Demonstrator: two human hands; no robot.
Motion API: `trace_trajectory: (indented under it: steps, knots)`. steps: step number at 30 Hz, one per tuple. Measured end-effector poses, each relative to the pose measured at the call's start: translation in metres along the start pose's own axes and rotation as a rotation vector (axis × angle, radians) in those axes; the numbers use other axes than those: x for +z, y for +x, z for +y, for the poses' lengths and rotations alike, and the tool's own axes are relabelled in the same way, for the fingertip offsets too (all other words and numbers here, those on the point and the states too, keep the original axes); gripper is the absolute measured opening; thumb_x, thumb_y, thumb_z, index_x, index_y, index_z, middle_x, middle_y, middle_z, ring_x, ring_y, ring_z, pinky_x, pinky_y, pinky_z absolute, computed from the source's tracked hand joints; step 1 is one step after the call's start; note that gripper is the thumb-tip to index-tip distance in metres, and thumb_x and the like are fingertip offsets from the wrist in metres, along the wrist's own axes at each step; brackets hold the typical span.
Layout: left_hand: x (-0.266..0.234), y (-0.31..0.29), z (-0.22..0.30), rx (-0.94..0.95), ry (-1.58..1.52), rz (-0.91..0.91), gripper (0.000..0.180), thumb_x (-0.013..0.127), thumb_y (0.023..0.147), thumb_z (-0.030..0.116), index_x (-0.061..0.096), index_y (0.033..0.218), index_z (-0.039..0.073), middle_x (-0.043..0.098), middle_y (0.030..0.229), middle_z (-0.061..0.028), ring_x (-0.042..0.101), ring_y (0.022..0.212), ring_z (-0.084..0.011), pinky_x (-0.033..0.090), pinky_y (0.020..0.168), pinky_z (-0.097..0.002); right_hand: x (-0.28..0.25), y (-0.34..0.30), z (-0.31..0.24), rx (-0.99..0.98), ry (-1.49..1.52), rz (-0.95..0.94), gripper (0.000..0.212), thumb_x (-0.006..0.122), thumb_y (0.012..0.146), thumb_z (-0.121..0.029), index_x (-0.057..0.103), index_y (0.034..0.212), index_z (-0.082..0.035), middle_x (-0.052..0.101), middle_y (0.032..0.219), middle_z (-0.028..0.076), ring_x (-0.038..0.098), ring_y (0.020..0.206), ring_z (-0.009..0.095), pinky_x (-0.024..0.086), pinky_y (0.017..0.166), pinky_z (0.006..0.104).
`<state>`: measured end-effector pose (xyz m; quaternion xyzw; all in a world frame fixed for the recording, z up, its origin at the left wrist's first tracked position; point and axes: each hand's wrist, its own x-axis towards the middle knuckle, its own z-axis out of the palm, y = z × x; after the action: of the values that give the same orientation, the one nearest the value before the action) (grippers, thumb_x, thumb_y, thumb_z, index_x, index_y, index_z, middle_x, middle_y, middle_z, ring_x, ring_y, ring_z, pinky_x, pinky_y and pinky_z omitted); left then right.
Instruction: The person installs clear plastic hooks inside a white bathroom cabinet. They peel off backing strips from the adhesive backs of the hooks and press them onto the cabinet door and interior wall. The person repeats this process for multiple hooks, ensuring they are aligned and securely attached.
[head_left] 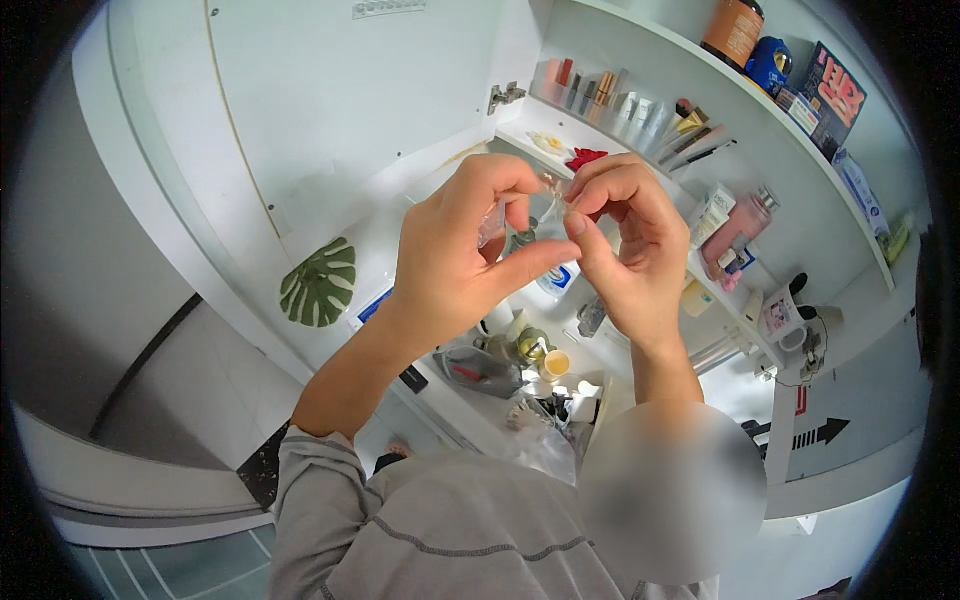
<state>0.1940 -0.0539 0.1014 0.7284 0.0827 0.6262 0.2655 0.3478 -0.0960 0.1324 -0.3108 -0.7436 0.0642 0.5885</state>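
Note:
Both of my hands are raised in front of an open white cabinet, fingertips close together. My left hand (450,245) curls round a crinkled piece of clear plastic (491,226), part of which shows against its palm. The thumb of that hand reaches across toward the other hand. My right hand (635,245) pinches between thumb and bent fingers at a thin see-through edge (553,190) that spans the gap. Whether this is one clear wrapper or two pieces, I cannot tell. Fingers hide much of it.
Lipsticks and tubes stand in a clear organizer (600,105) on the shelf behind. A pink bottle (738,230) is at right. Below my hands are a yellow cup (554,364) and a grey pouch (478,371). A green leaf-shaped mat (319,283) lies left.

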Motion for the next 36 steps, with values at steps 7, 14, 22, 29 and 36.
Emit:
trace_trajectory:
  steps: [7,14,22,29,36]
  knots:
    - [0.007,0.01,-0.009,0.076,0.064,-0.008,0.019,0.07,0.072,-0.002,0.056,0.084,0.006,0.057,0.08,-0.0011,0.05,0.06,-0.0093,0.036,0.048,-0.023,-0.011,-0.003,0.005,0.047,0.086,-0.011,0.011,0.063,0.074,0.002,0.056,0.081,-0.003,0.057,0.087,0.005,0.053,0.08,0.012,0.043,0.065,0.0229]
    - [0.01,0.014,-0.018,-0.019,-0.263,-0.086,0.011,0.06,0.078,-0.005,0.055,0.083,0.003,0.058,0.087,-0.0045,0.048,0.063,-0.0063,0.037,0.051,-0.021,-0.016,-0.008,0.015,0.167,0.345,0.017,0.009,0.059,0.08,0.001,0.053,0.086,-0.002,0.055,0.092,0.005,0.052,0.081,0.011,0.042,0.072,0.0229]
    - [0.004,0.015,-0.021,-0.261,-0.651,-0.077,0.004,0.051,0.085,-0.001,0.05,0.085,0.003,0.059,0.092,-0.0112,0.04,0.049,-0.0014,0.034,0.047,-0.0165,-0.021,-0.015,0.035,0.357,0.696,0.037,0.008,0.057,0.085,-0.01,0.053,0.089,-0.005,0.055,0.094,0.005,0.052,0.084,0.012,0.042,0.074,0.025]
    - [0.009,0.014,-0.033,-0.31,-0.679,-0.04,0.003,0.047,0.087,0.001,0.048,0.087,0.003,0.058,0.092,-0.0124,0.037,0.048,-0.0017,0.032,0.044,-0.0167,-0.02,-0.03,0.061,0.505,1.252,-0.058,0.011,0.053,0.086,-0.015,0.053,0.091,-0.005,0.054,0.099,0.009,0.054,0.093,0.019,0.045,0.089,0.0378]
    - [0.009,0.024,-0.031,-0.359,-0.524,0.002,0.004,0.046,0.087,0.0,0.046,0.085,0.004,0.056,0.089,-0.0111,0.035,0.047,-0.0019,0.03,0.043,-0.0171,-0.016,-0.044,0.067,0.432,1.259,-0.133,0.061,0.045,0.085,-0.048,0.047,0.121,0.001,0.052,0.118,0.017,0.053,0.106,0.024,0.038,0.099,0.0439]
